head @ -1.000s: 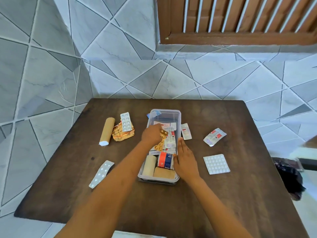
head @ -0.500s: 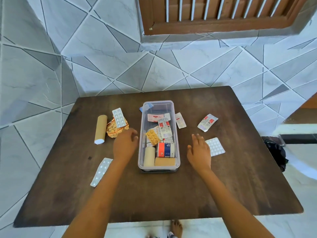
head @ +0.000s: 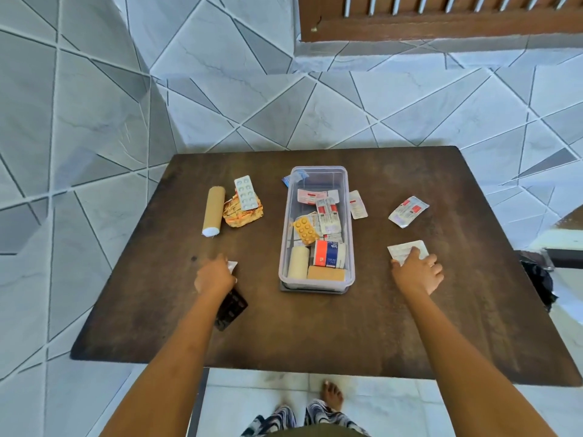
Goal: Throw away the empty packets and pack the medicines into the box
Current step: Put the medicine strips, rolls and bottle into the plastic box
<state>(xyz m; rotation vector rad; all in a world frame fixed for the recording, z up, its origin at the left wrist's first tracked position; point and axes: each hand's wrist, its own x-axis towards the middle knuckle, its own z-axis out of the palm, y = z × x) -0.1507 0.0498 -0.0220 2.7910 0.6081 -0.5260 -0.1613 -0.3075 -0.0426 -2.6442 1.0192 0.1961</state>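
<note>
While the clear box (head: 316, 272) sits mid-tabletop (head: 347, 326), the left hand (head: 214, 275) has its grip closed on a pill strip (head: 231, 309); the right hand (head: 416, 272) presses flat, fingers spread, on another strip (head: 402, 249).

No legible text anywhere. Crumpled orange packet (head: 242, 212), far beyond left hand (head: 215, 275), carries blurred print. Red-blue roll (head: 329, 253) in box (head: 316, 284) likewise unreadable.
</note>
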